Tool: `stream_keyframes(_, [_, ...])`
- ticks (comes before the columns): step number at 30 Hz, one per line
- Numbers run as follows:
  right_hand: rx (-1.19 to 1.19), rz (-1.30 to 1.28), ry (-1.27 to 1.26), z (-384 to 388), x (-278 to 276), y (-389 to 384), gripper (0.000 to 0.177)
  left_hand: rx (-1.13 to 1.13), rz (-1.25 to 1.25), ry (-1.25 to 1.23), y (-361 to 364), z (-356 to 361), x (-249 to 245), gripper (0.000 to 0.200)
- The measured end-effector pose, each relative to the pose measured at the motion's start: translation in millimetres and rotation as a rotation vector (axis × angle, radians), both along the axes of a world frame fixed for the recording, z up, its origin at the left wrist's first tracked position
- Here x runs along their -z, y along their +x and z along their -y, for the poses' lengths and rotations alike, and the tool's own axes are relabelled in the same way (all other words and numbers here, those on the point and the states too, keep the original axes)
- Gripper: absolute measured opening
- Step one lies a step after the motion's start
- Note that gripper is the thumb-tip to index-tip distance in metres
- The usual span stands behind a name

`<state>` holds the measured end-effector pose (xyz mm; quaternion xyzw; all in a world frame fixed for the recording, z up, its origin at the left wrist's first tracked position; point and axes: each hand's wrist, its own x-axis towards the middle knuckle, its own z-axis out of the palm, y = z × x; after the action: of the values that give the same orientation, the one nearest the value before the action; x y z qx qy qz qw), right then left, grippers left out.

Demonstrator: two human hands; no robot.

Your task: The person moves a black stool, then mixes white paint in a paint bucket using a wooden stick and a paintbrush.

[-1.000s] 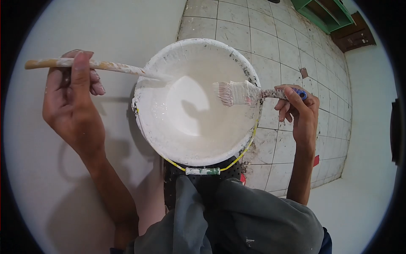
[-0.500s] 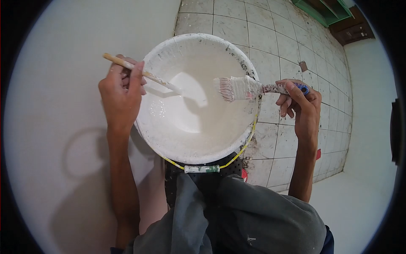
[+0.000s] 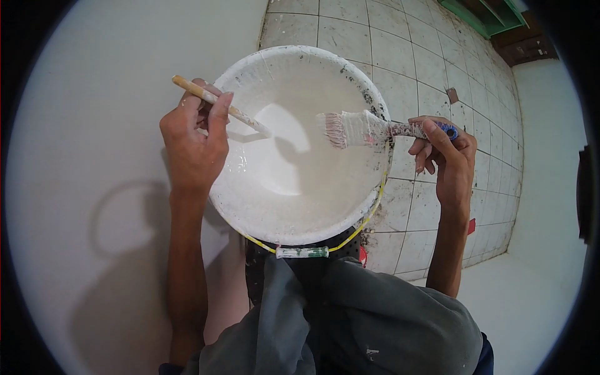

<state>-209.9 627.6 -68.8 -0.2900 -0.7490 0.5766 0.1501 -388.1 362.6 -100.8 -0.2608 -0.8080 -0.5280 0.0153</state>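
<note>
Between my hands stands a bucket of white paint, its rim spattered with dark specks. My left hand is closed round a wooden stick, whose paint-coated lower end reaches down into the bucket by the white paint. Over the bucket's right rim, my right hand grips a paintbrush by its paint-crusted handle. The brush lies level, bristles pointing left over the inside of the bucket, thickly coated in white. A yellow wire handle with a white-and-green grip hangs at the bucket's near side.
A pale wall runs close along the left. Stained white floor tiles spread out to the right. Under the bucket is a black perforated support, close to my knees. A green shelf stands at the far right.
My left hand has moved right with the stick, closer to the bucket. The bucket appears slightly farther right in view. My right hand and the paintbrush stay almost still.
</note>
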Motion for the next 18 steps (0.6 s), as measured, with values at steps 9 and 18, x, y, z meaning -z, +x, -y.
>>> stream_keyframes(9, [-0.005,-0.036,-0.034,7,-6,-2,0.027,-0.050,0.014,-0.095,0,7,-5,0.012])
stream_keyframes(18, [0.017,-0.063,-0.044,12,-5,7,0.030,-0.233,0.078,-0.082,16,17,-1,0.015])
